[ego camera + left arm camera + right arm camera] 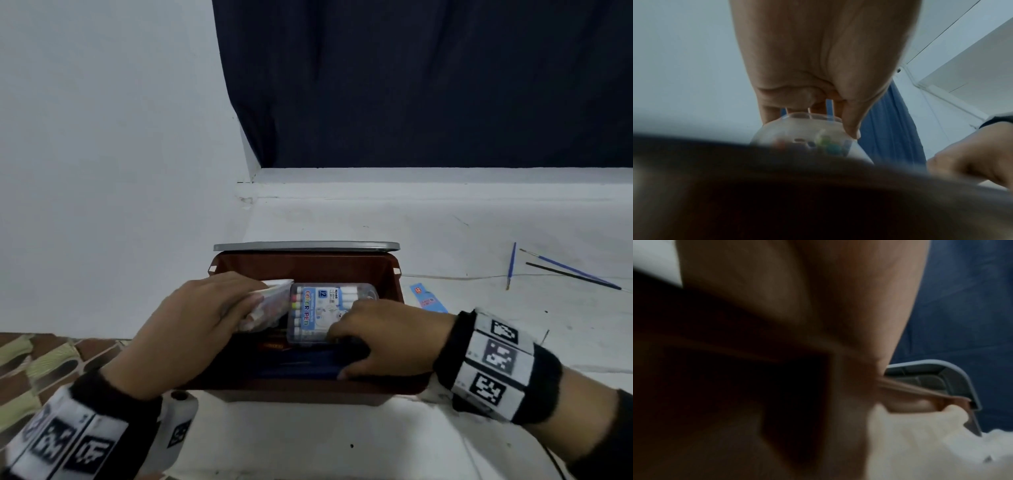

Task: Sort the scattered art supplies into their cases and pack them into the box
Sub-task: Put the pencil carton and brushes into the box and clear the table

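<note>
The box [308, 267] is the landmark: a brown tub, its grey lid [306, 246] standing behind its far rim.

Over the box's left half, the left hand [191, 322] grips a clear case [267, 305] of coloured sticks, fingers along the top and thumb underneath; the left wrist view shows the thumb [851, 126] pressed to the case's rounded end. The case is tilted, its left edge high, probably so it can slide down beside what is already packed.

In the box's middle lies the pen case [325, 311], flat, label up, touching the tilted case along its left side.

Over the box's right front corner, the right hand [383, 339] reaches inside, fingers curled down at the pen case's near end and over a dark blue pouch [301, 363] below it. Whether it grips either or only steadies them I cannot tell; the right wrist view is too blurred. Holding the contents still would make room for the incoming case.

Right of the box, on the white floor, a blue card [428, 298] lies near, and three brushes [561, 267] well apart, still unsorted.
</note>
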A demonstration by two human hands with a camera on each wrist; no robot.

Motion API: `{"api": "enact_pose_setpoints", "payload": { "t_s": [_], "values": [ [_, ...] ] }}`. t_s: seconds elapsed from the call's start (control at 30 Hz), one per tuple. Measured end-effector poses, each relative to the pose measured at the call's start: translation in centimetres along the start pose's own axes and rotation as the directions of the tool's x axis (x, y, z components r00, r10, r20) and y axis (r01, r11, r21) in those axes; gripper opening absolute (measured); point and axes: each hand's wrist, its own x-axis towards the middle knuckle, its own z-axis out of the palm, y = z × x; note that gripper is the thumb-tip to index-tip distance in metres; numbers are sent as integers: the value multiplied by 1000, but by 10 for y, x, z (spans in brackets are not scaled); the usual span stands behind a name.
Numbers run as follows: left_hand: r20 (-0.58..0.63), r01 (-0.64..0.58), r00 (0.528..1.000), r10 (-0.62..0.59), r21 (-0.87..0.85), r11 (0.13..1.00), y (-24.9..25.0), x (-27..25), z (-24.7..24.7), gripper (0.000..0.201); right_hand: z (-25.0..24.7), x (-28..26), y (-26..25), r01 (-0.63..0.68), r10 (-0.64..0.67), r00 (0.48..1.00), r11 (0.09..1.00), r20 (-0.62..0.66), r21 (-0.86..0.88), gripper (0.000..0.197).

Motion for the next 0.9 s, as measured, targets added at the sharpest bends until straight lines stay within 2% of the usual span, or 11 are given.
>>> {"api": "enact_pose_setpoints", "payload": {
  "t_s": [0.13,0.2,0.27,0.3,0.4,0.47,0.53,0.6,0.73,0.8,0.9],
  "values": [
    [-17,23,1000,-23,-28,999,-3,-1,6,34,2,5,-2,26,-20,995,998,100,-59,37],
    [-14,25,1000,-26,-36,999,-2,-2,5,36,4,6,-7,52,-41,996,990,85,-131,27],
    [-12,17,1000,-18,-39,999,-1,-2,5,38,4,7,-12,68,-71,997,973,-8,-219,21],
    [-13,14,1000,-15,-43,999,-1,-2,4,38,3,6,-14,62,-79,994,976,-71,-209,20],
    [-21,9,1000,-10,-44,999,-1,0,4,37,-7,-1,-17,27,-29,970,1000,-243,-11,15],
    [-20,16,1000,-16,-16,1000,-1,1,5,36,-12,-6,-15,15,-16,929,1000,-369,-4,15],
    [-18,31,999,-31,3,1000,-1,0,5,35,-16,-8,-14,-1,-34,882,997,-469,-73,14],
    [-31,27,999,-27,-6,1000,0,0,4,35,-21,-7,-18,13,-100,865,984,-492,-178,5],
    [-21,30,999,-30,-13,999,1,-2,6,37,-2,-2,-16,88,-168,930,965,-328,-246,16],
    [-15,35,999,-35,-20,999,0,-3,7,36,14,-1,-12,151,-244,945,915,-217,-373,25],
    [5,-9,1000,9,0,1000,0,-3,9,28,18,9,-7,236,-304,946,885,-113,-402,33]
  ]
}}
